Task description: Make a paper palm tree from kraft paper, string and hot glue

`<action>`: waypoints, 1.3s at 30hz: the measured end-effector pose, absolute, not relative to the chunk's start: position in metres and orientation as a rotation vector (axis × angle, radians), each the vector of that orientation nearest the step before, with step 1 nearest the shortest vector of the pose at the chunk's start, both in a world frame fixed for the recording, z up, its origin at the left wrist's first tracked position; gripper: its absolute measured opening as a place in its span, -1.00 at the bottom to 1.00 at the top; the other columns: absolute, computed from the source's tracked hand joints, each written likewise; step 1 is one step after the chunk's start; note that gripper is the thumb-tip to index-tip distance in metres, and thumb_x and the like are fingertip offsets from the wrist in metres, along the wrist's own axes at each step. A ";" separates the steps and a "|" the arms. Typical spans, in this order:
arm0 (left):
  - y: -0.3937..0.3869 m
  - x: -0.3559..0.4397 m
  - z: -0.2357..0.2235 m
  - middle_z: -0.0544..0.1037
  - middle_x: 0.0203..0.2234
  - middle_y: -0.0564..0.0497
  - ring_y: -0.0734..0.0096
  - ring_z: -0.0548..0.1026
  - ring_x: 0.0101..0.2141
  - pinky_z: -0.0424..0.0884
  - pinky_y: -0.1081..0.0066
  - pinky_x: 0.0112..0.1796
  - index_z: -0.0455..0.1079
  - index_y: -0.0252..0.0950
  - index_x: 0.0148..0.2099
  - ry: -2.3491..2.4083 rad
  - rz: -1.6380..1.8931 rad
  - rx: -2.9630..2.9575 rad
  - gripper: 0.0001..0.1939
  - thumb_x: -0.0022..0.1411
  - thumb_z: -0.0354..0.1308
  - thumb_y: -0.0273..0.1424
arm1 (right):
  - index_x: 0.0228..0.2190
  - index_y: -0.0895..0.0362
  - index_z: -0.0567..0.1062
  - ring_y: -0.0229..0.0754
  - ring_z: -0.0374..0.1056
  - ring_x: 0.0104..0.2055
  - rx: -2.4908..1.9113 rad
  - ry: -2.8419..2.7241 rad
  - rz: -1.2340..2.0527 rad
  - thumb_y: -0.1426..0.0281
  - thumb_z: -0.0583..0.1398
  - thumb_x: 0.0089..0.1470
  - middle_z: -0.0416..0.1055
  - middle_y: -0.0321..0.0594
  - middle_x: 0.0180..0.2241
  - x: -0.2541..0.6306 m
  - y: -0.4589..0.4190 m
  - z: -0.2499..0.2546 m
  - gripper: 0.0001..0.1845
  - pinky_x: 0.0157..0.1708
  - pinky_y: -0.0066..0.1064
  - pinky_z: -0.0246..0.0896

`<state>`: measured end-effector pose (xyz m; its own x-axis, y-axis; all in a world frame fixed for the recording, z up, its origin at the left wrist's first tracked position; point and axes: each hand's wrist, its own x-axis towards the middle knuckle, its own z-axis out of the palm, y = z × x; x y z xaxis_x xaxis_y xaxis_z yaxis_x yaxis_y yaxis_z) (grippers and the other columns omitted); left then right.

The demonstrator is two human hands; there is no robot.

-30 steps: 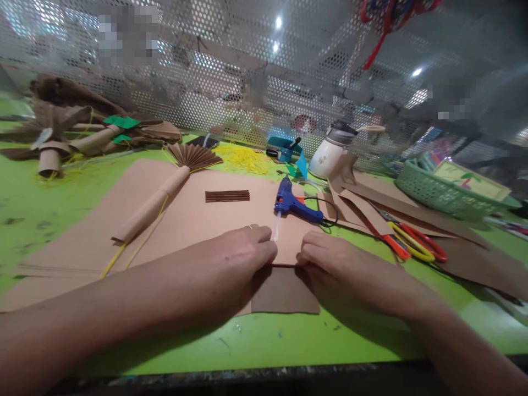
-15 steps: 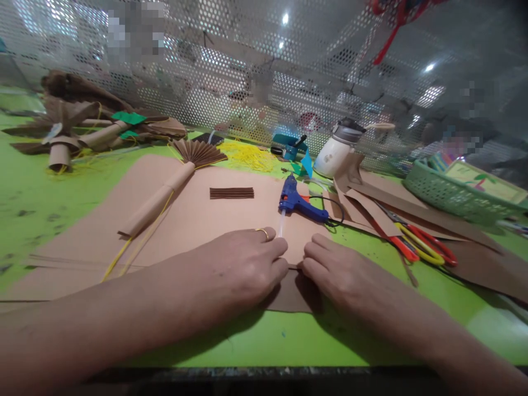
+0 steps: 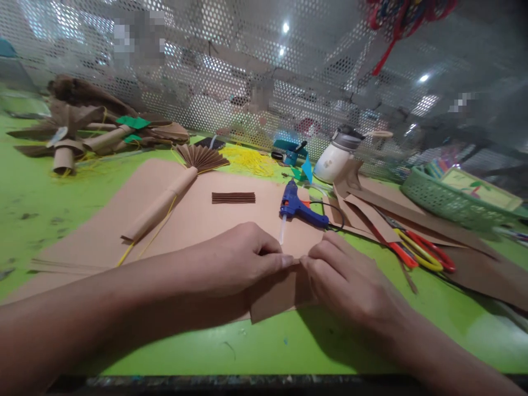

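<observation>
Pinching a sheet [image 3: 272, 297] along its far edge, the left hand [image 3: 247, 256] and right hand [image 3: 348, 272] are gripping it at the glue gun's [image 3: 291, 202] six o'clock. Lying near the fingers, at their twelve, the glue gun is crowding them. A bottle [image 3: 333, 158] is standing at one, a basket [image 3: 437, 199] at two; scissors [image 3: 431, 267] are lying at three, a paper roll [image 3: 160, 204] at ten.

The paper [image 3: 270, 300] is plain brown, the strip [image 3: 233, 198] dark brown with parallel lines, the table [image 3: 198, 352] bright green. The glue gun [image 3: 290, 199] is blue, the scissors [image 3: 406, 257] red and yellow, the string [image 3: 249, 159] yellow, the basket [image 3: 437, 193] muted green.
</observation>
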<state>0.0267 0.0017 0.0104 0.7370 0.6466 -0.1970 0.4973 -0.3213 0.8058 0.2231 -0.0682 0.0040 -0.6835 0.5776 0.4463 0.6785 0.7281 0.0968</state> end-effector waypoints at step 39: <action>-0.011 0.022 0.014 0.40 -0.56 0.09 0.47 0.30 -0.51 0.11 0.44 -0.47 0.35 -0.25 -0.45 0.811 0.440 2.617 -0.74 0.27 -0.04 -0.37 | -0.42 0.18 0.53 -0.28 0.29 -0.41 -1.029 -2.150 0.494 0.47 0.20 0.10 0.38 -0.25 -0.48 0.226 -0.054 0.002 -0.89 -0.40 -0.44 0.19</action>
<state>0.0216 -0.0110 0.0136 0.7862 0.5897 0.1846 0.4759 -0.7684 0.4279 0.2261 -0.0538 0.0016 -0.4457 0.7892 0.4226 0.5257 0.6128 -0.5900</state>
